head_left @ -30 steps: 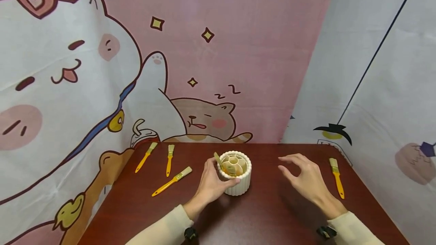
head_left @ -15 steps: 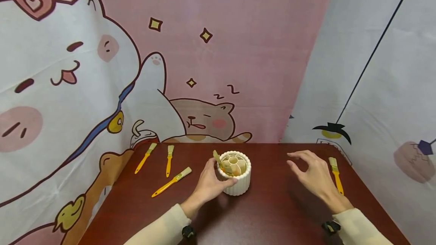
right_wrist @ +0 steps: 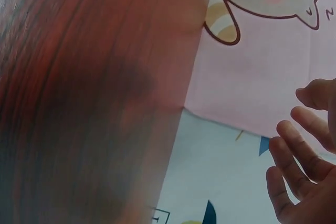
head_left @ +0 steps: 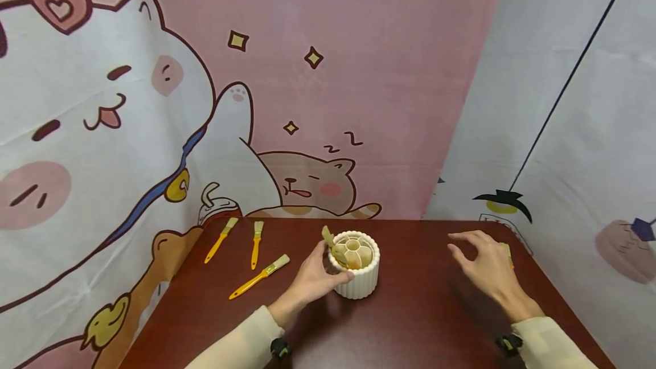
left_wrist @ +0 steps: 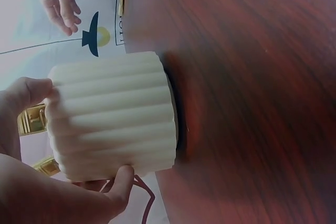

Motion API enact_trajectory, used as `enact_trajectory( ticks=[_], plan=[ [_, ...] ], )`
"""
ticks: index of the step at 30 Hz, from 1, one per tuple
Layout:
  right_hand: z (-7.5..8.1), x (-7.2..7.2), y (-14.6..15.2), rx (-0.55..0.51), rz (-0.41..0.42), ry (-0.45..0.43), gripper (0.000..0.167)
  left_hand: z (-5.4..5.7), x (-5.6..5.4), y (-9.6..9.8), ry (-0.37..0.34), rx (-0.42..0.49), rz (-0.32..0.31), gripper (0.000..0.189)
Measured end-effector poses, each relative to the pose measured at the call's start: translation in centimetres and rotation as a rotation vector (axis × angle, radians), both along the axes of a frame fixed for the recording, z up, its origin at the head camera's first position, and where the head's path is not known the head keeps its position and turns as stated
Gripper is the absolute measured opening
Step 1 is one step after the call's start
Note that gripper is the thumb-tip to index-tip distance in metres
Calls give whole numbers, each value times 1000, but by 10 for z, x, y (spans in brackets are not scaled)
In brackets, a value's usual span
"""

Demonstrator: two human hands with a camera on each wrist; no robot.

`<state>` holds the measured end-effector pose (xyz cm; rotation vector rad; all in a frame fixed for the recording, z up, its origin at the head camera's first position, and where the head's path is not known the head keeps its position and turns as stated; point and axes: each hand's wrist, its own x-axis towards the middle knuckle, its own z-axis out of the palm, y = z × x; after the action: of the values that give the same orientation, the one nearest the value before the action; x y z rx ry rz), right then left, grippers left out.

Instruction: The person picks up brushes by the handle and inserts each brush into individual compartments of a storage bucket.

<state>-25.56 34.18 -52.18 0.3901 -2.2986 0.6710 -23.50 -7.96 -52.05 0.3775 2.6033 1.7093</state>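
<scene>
My left hand (head_left: 311,281) grips the near left side of a cream, fluted round holder (head_left: 363,285), thumb toward the front. Inside, the holder is split into petal-like compartments, and paintbrushes (head_left: 328,237) stand in its left side with bristles up. In the left wrist view, metal ferrules (left_wrist: 32,120) show beyond the holder's rim. My right hand (head_left: 489,269) hovers over the table's right side, fingers apart and holding nothing. Behind it a yellow-handled paintbrush (head_left: 507,250) is mostly hidden. The right wrist view shows the loosely bent fingers (right_wrist: 302,156) touching nothing.
Three more yellow-handled paintbrushes lie on the left of the dark red wooden table (head_left: 405,323): one far left (head_left: 221,240), one upright in view (head_left: 257,245), one slanted nearer (head_left: 259,277). A printed cartoon cloth (head_left: 389,101) hangs behind the table.
My right hand has moved rightward, away from the holder, and now covers most of the paintbrush on the right. The left hand keeps its grip on the holder, which stays in place.
</scene>
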Motion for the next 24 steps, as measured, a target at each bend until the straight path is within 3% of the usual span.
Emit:
enact_trajectory(
  ticks=[4,12,24],
  plan=[
    [-4,-3,9,-6,-11,-34,31,0,-2,0,-26,24,-21,98],
    [-12,-7,26,13,-43,-125,30,0,-3,0,-31,17,-6,103],
    [-30,-10,63,45,-110,-245,36,-6,9,10,50,-9,148,115]
  ],
)
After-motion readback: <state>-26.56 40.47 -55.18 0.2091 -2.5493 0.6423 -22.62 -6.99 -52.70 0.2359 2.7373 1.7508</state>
